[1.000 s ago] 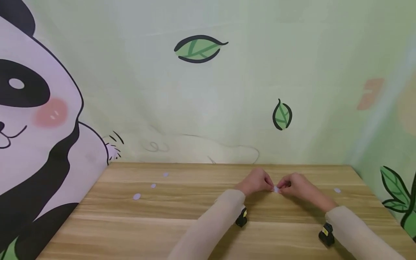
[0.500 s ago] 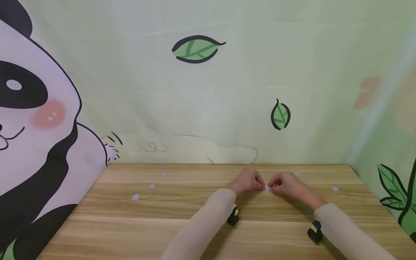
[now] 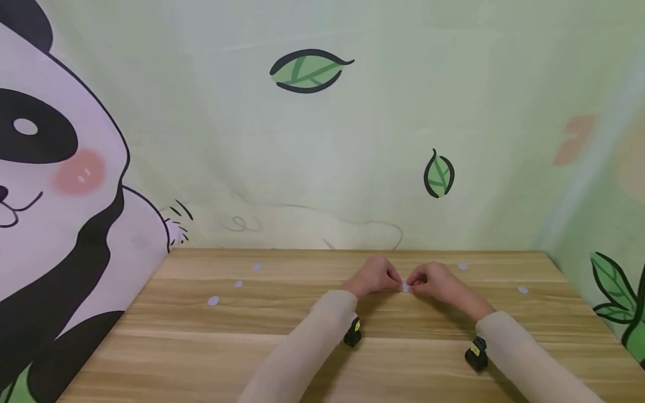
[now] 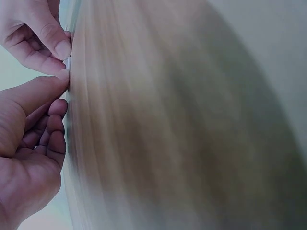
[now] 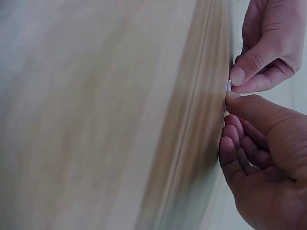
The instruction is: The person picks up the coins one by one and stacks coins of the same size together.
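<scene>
Near the far part of the wooden table (image 3: 282,358), my left hand (image 3: 375,277) and right hand (image 3: 437,281) meet at a small, thin white disc (image 3: 405,287). Thumb and forefinger of each hand pinch one side of it. In the left wrist view the disc (image 4: 68,62) appears edge-on as a thin pale strip between the fingertips. The right wrist view also shows the disc (image 5: 229,86) edge-on, partly covered by the thumbs. Whether it touches the tabletop or is held just above, I cannot tell.
On the left lie three more white discs, a near one (image 3: 214,301), a middle one (image 3: 239,284) and a far one (image 3: 258,267). To the right are two others, one farther back (image 3: 462,266) and one nearer (image 3: 523,290). A panda-printed cloth backdrop (image 3: 332,140) stands behind the table.
Both hands have slid leftward together with the pinched disc between them. The far right disc, hidden behind the right hand a second ago, now shows.
</scene>
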Motion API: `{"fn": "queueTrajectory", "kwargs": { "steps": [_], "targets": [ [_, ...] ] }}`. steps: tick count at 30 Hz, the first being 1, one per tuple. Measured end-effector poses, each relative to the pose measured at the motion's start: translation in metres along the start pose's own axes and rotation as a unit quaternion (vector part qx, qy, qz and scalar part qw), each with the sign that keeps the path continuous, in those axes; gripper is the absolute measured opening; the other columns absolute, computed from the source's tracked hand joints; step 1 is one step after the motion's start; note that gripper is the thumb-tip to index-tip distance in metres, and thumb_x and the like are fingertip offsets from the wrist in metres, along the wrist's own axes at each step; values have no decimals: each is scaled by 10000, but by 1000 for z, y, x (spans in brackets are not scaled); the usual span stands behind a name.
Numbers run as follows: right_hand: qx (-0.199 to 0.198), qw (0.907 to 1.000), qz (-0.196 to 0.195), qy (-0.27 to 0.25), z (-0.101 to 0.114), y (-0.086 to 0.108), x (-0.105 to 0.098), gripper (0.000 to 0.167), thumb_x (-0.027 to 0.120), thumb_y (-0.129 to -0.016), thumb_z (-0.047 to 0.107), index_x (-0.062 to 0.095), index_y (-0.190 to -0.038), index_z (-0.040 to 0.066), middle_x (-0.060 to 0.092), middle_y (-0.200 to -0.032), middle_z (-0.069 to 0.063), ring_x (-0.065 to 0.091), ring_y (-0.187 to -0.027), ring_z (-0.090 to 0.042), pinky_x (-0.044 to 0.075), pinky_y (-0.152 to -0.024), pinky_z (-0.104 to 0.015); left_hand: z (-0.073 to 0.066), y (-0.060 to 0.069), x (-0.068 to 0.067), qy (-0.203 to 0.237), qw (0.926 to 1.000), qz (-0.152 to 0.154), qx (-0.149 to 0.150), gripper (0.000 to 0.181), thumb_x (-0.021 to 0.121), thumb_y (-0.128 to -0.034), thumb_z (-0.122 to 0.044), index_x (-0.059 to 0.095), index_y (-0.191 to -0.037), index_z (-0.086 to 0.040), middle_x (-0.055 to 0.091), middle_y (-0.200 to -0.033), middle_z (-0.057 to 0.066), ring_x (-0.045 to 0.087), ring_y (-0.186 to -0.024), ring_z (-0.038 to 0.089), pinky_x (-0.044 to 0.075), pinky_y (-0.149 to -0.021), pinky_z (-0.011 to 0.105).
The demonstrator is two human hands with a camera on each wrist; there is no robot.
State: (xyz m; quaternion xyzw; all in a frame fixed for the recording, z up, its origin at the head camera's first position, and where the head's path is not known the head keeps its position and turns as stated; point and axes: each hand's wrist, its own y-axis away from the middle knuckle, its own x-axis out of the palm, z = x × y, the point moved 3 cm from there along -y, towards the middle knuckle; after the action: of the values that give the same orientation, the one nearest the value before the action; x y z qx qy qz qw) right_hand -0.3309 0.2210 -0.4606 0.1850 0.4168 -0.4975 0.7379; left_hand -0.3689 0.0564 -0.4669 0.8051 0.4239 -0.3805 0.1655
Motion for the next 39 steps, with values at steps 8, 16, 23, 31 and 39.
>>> {"fn": "queueTrajectory", "kwargs": {
  "steps": [8, 16, 23, 31, 39],
  "targets": [
    [95, 9999, 79, -48, -1, -2, 1, 51, 769, -840, 6, 754, -886, -9, 675, -779, 13, 546, -745, -100, 473, -670, -240, 3, 1, 1, 203, 9998, -37, -61, 46, 849, -820, -76, 814, -822, -47, 778, -834, 19, 571, -740, -34, 455, -700, 128],
    [-9, 10000, 6, -4, 0, -4, 2, 43, 780, -842, 17, 755, -872, 0, 682, -769, 18, 552, -732, -77, 481, -666, -238, 2, 4, -2, 196, 9998, -56, 33, 42, 842, -822, -67, 812, -817, -39, 778, -837, 39, 575, -727, -23, 459, -687, 133],
    [-102, 9999, 115, 4, 6, -8, 8, 49, 785, -839, 28, 756, -867, -2, 693, -765, 9, 562, -728, -66, 487, -661, -232, 9, 9, -4, 334, 9994, -104, 8, 45, 846, -811, -42, 806, -806, -21, 773, -807, 57, 568, -698, -21, 456, -660, 142],
    [-108, 9999, 107, 80, 11, -9, 8, 35, 785, -851, 31, 756, -868, 20, 694, -776, 22, 553, -724, -48, 489, -665, -227, 10, 13, -9, 405, 9991, -37, -105, 39, 846, -821, -60, 814, -821, -38, 775, -821, 32, 608, -766, -5, 485, -699, 153],
    [-187, 9997, 163, -82, 12, -10, 10, 36, 778, -862, 27, 758, -885, 7, 703, -795, 11, 565, -736, -48, 500, -674, -228, 8, 18, -12, 225, 9997, -60, -105, 39, 847, -816, -49, 812, -818, -32, 778, -838, 41, 626, -807, 13, 481, -710, 147]
  ]
}}
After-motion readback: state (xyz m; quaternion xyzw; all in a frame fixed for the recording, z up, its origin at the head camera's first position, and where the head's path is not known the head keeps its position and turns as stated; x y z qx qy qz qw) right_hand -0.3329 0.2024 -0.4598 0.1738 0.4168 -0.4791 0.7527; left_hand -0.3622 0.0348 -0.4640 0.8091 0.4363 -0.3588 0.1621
